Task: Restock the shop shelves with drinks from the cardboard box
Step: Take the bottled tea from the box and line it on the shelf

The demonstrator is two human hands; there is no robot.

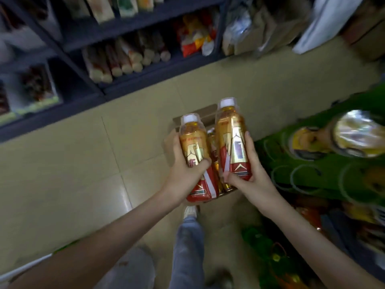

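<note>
While both drinks are held above the cardboard box [205, 114], each hand is wrapped round one. The left hand [186, 172] grasps the left bottle [193, 147] around its label, and the right hand [251, 174] grasps the right bottle [231, 134] near its base.

The two bottles lie side by side, just apart, with their long axes running away from the person and their white caps at the far end. The right one reaches a little further over the box's far flap. More bottles [212, 149] of the same kind show in the box below, between the two being held.

A green rack [312, 178] with round holders stands just right of the box, so the right hand is nearer to it. The dark shelves [145, 84] stand well apart, beyond and left of the box. If the rack is the goal, the right bottle probably goes first, swung to the right of the box.
</note>
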